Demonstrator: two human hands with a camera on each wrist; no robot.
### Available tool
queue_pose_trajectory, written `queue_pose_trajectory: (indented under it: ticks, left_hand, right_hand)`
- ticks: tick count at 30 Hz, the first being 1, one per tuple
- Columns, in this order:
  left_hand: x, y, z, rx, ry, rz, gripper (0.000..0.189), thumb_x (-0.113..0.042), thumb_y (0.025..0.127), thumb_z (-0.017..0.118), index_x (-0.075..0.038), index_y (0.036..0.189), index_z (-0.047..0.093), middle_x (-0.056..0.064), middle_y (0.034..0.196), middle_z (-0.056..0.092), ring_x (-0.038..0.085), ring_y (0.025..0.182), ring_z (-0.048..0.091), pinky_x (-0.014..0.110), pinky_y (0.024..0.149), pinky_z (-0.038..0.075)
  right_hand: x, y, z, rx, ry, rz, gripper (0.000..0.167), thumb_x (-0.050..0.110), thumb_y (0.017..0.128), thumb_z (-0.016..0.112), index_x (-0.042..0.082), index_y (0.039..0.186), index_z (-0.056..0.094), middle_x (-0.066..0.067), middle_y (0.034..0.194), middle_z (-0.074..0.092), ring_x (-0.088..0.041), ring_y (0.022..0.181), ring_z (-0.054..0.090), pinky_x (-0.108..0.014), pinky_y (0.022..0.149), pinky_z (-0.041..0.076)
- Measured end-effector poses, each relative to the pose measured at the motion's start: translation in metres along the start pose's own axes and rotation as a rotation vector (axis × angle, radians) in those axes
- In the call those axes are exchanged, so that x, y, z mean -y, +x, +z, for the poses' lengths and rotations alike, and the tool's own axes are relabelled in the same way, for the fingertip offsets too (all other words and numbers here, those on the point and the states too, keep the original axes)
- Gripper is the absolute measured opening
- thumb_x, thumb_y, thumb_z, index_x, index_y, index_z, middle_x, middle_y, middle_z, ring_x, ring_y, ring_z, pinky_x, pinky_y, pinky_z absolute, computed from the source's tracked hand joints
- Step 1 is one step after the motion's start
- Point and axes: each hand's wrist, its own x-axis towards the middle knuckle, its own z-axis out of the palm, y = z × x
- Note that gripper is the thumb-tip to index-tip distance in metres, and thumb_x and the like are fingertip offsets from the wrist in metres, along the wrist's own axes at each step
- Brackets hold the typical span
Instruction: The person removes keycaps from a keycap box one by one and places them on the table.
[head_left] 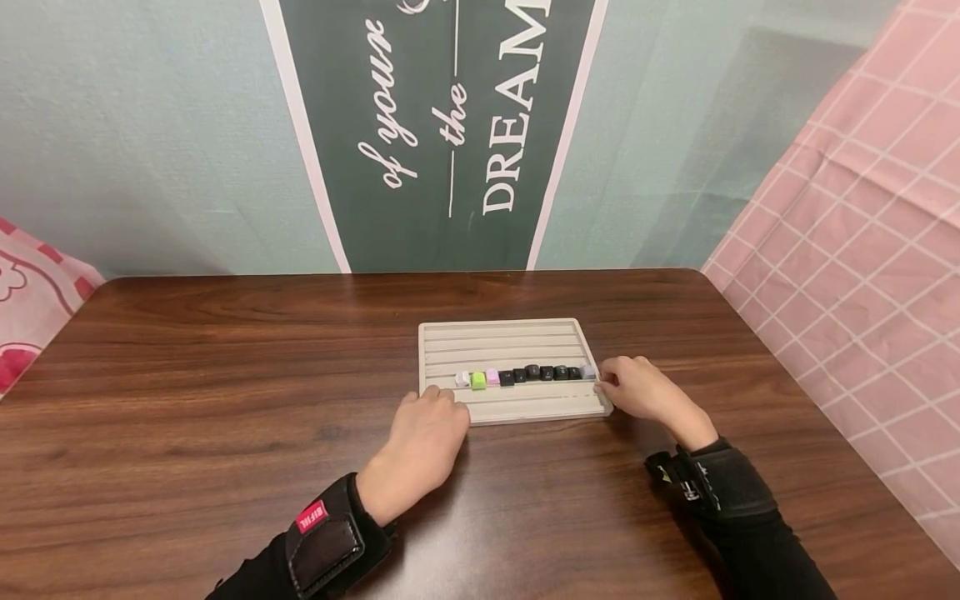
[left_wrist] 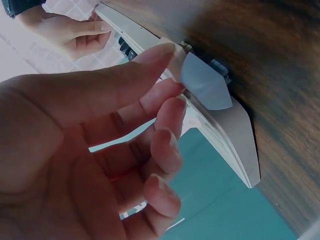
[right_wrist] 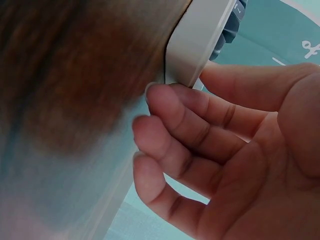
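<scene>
A pale ridged tray [head_left: 517,410] lies on the table with a row of keycaps along one groove. White [head_left: 462,379], green [head_left: 478,381] and pink [head_left: 492,377] keycaps stand at the left end, several black ones [head_left: 547,373] follow, and a greyish one [head_left: 587,372] ends the row. My left hand [head_left: 429,437] grips the tray's front edge near its left corner. A pale angular piece [left_wrist: 207,82] shows right at those fingertips; I cannot tell what it is. At the tray's right side my right hand [head_left: 641,387] pinches the rim, thumb above and index finger at the corner.
The brown wooden table [head_left: 210,400] extends around the tray on all sides. Behind it hangs a green and grey cloth with lettering [head_left: 450,125]. Pink checked fabric [head_left: 862,250] borders the right side, and patterned pink fabric [head_left: 37,308] is at the far left.
</scene>
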Motion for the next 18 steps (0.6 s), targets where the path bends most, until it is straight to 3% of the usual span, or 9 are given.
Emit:
queue_pose_trajectory:
  ticks: [13, 18]
  left_hand:
    - [0.0019, 0.0015, -0.0031, 0.015, -0.008, 0.001, 0.010, 0.002, 0.071, 0.064, -0.007, 0.067, 0.061, 0.005, 0.063, 0.047, 0.020, 0.064, 0.050, 0.031, 0.051, 0.036]
    - [0.0055, 0.0025, -0.0085, 0.042, -0.027, -0.010, 0.009, -0.008, 0.072, 0.071, -0.007, 0.070, 0.063, 0.005, 0.066, 0.050, 0.020, 0.067, 0.051, 0.030, 0.052, 0.037]
  right_hand:
    - [-0.0011, -0.0006, -0.0007, 0.005, 0.008, -0.012, 0.021, 0.008, 0.088, 0.058, 0.009, 0.068, 0.050, 0.001, 0.058, 0.044, -0.012, 0.050, 0.038, -0.027, 0.050, 0.031]
    - [-0.0011, -0.0004, -0.0009, 0.012, 0.012, -0.005, 0.021, 0.008, 0.088, 0.057, 0.009, 0.068, 0.051, 0.001, 0.058, 0.043, -0.012, 0.050, 0.038, -0.027, 0.050, 0.031]
